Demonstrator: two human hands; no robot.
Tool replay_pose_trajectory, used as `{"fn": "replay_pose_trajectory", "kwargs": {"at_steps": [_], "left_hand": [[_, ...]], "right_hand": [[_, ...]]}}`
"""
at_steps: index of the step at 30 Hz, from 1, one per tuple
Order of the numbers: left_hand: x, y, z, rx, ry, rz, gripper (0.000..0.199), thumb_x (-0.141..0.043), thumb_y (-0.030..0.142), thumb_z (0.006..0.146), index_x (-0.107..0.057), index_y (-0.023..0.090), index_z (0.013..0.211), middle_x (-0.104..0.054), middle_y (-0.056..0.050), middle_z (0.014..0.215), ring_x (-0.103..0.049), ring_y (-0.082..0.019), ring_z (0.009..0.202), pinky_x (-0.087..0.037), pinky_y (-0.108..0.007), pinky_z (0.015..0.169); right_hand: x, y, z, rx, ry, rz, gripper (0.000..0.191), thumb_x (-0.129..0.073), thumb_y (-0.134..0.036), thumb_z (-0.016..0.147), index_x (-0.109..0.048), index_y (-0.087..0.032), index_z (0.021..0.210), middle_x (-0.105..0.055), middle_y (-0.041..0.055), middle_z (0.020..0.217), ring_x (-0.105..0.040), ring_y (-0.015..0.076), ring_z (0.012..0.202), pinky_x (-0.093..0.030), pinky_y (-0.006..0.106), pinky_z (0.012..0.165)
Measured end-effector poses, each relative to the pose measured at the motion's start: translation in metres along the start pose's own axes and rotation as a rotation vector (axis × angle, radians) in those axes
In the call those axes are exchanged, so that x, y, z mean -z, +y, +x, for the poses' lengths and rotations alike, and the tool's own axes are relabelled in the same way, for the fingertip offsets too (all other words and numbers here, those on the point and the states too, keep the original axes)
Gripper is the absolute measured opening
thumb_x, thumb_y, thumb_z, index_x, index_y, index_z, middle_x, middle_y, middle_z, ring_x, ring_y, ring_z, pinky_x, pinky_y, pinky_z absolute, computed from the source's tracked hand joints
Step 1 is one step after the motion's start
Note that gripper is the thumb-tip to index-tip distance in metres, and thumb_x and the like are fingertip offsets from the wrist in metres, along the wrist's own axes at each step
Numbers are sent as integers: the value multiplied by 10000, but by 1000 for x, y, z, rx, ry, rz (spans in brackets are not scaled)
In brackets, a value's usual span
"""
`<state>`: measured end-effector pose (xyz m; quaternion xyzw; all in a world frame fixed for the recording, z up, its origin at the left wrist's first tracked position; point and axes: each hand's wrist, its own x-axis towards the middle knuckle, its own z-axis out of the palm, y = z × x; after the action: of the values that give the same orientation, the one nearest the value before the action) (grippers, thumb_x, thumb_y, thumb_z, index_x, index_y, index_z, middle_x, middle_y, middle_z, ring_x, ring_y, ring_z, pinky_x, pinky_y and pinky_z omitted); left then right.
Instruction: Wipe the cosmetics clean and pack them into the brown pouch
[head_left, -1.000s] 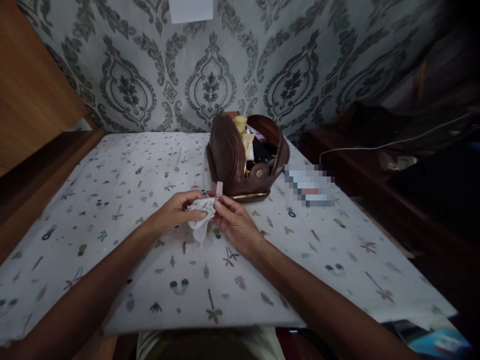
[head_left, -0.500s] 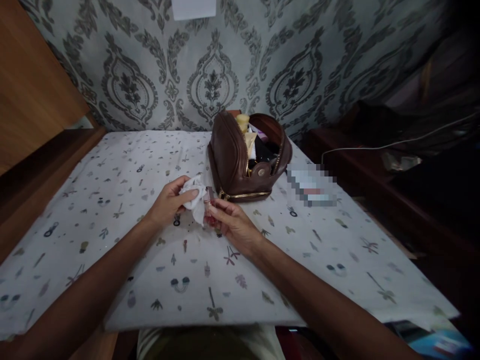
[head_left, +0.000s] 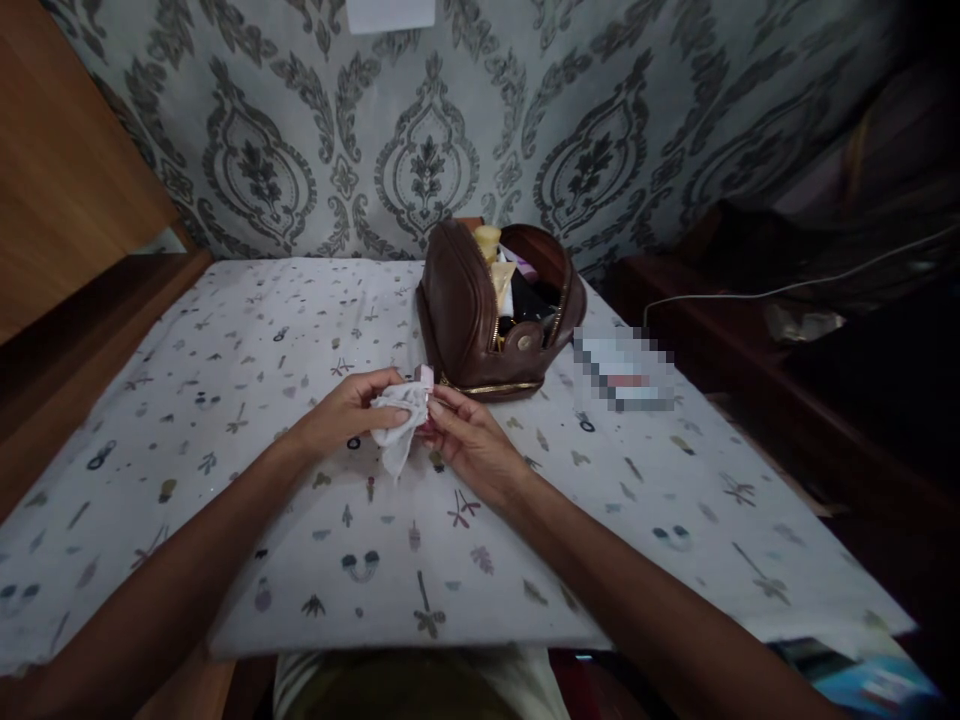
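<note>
My left hand [head_left: 346, 412] is closed on a crumpled white wipe [head_left: 397, 420], its thumb pressed on top and a loose end hanging down. My right hand [head_left: 478, 442] grips a small pinkish, partly see-through item [head_left: 425, 377] between thumb and fingers. The wipe lies against the item's left side and covers much of it, so I cannot tell its exact kind. Just beyond my hands stands a brown leather toiletry bag [head_left: 461, 320], unzipped, with a yellow-capped tube [head_left: 487, 242] and other toiletries inside.
A white cloth with small prints covers the table [head_left: 300, 560]. To the right of the bag lies a blurred-out flat object [head_left: 626, 370]. A patterned wall [head_left: 337, 120] rises behind, a wooden cabinet [head_left: 75, 160] stands left, and a pale cable [head_left: 720, 296] runs at right.
My left hand has moved slightly right, bringing the wipe over more of the small item. The item's visible end now looks pale pink. The bag stays in place.
</note>
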<state>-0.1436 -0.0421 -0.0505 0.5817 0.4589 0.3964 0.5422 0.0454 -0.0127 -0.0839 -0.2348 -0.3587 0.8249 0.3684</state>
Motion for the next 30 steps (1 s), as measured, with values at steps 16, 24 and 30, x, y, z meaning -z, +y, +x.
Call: {"fn": "replay_pose_trajectory", "kwargs": {"at_steps": [16,24,30], "left_hand": [[1,-7,2,29,217,-148,303,-765,437,754,-597,199,839,-478,63,642,-410,-69,512,-331,-170,463],[3,-9,2,38,176,-191,293,-779,411,751,-600,190,822,-490,62,635,-417,-64,506,-332,-167,458],[5,-9,5,69,298,-289,335,-819,397,677,-597,195,825,-532,54,668,-487,-83,543,-403,-186,501]], "right_hand": [[-4,0,-3,-25,-68,-5,306,-830,-329,736,-730,-195,993,-721,12,872,-664,102,718,-532,196,629],[-4,-5,-2,-28,-39,24,329,-854,-328,716,-722,-189,983,-734,12,858,-692,110,746,-533,179,637],[0,-4,-1,-29,-11,62,291,-816,-275,768,-679,-184,1007,-751,33,855,-709,120,762,-533,179,622]]}}
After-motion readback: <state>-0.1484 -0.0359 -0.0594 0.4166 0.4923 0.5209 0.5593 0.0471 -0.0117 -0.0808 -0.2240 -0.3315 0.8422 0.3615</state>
